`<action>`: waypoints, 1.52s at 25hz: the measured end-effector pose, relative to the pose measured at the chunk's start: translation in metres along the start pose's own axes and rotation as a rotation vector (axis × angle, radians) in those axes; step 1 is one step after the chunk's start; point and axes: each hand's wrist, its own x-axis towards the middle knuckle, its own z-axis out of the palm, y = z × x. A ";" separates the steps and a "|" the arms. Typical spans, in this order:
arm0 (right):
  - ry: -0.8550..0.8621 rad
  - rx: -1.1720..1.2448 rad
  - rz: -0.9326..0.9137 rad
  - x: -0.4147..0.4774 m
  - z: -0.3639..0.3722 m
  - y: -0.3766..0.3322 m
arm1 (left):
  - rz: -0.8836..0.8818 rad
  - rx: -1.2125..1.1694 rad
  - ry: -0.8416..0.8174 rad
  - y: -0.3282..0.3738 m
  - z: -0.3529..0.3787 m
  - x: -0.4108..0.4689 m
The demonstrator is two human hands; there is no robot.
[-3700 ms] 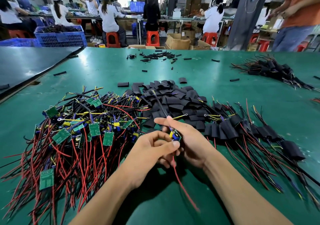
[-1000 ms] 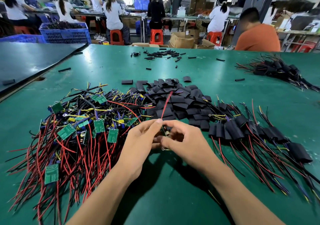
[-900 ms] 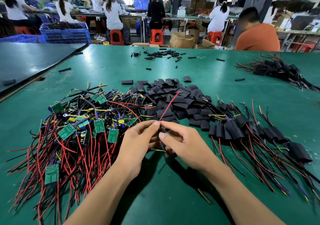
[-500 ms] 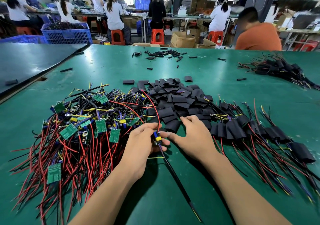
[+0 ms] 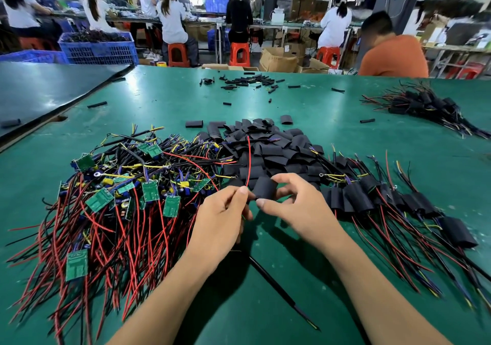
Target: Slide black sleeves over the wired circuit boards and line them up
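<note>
My left hand (image 5: 221, 219) pinches the wires of one circuit board; its red wire (image 5: 248, 158) sticks up and a black lead trails back toward me. The board itself is hidden under my fingers. My right hand (image 5: 289, 206) holds a black sleeve (image 5: 264, 187) between thumb and fingers, right beside the left fingertips. A heap of loose black sleeves (image 5: 268, 150) lies just beyond both hands. Bare green boards with red and black wires (image 5: 106, 198) are piled at the left. Sleeved boards (image 5: 385, 201) lie in a row at the right.
The work surface is a green table (image 5: 292, 304). Small black tube pieces (image 5: 247, 81) are scattered at its far side, and another bundle of sleeved boards (image 5: 425, 105) sits far right. A dark panel (image 5: 39, 89) borders the left. People sit at benches beyond.
My right hand has picked a black sleeve from the heap and brought it to my left hand. The left hand has turned the board's wires so the red one points up.
</note>
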 end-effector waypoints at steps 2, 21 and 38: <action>-0.042 0.018 -0.068 -0.007 0.004 -0.007 | -0.063 -0.091 0.015 0.002 0.001 0.000; -0.424 0.729 0.074 -0.005 0.007 -0.009 | -0.439 -0.521 -0.426 0.012 -0.008 0.005; -0.004 1.226 0.119 0.013 0.002 -0.007 | 0.033 0.124 -0.184 0.009 0.002 -0.002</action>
